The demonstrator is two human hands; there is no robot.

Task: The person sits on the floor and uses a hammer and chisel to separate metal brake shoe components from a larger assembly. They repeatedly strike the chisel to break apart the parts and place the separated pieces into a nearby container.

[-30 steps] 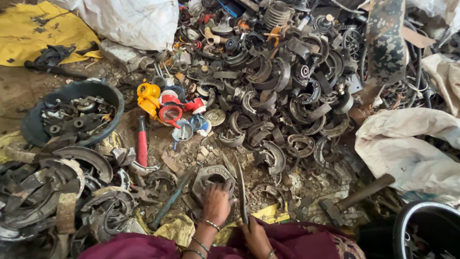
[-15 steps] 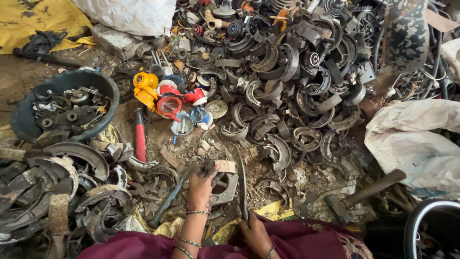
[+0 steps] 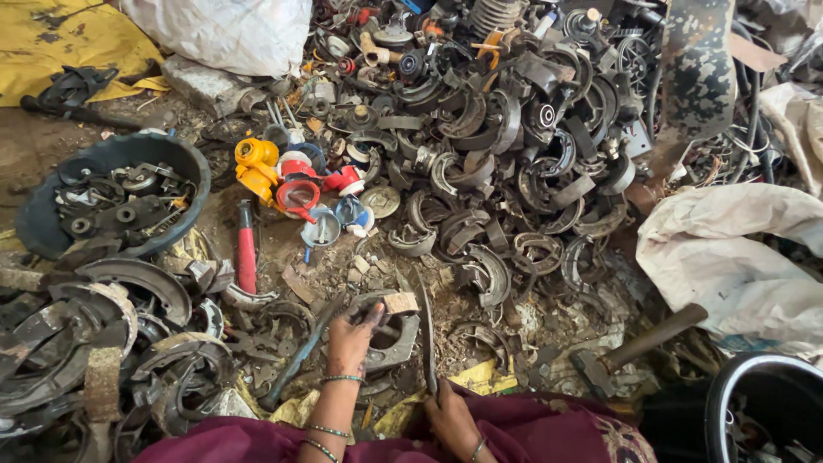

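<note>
Here the left hand point(image 3: 350, 340) apparently grips the brake shoe point(image 3: 390, 330).

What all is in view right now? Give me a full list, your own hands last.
brake shoe pile: many, dark grey and rusty, centre and upper right.
brake shoes: several, worn grey, lower left.
tub: one, dark blue, left, holding metal parts.
plastic parts: a cluster, yellow, red and blue, centre left.
red-handled tool: one, on the ground beside the tub.
hammer: one, wooden handle, lower right.
sacks: two, white, right and top.
yellow sheet: one, top left.
metal bar: one, dark, bottom centre.
left hand: on a brake shoe.
right hand: grip on the metal bar.
</note>
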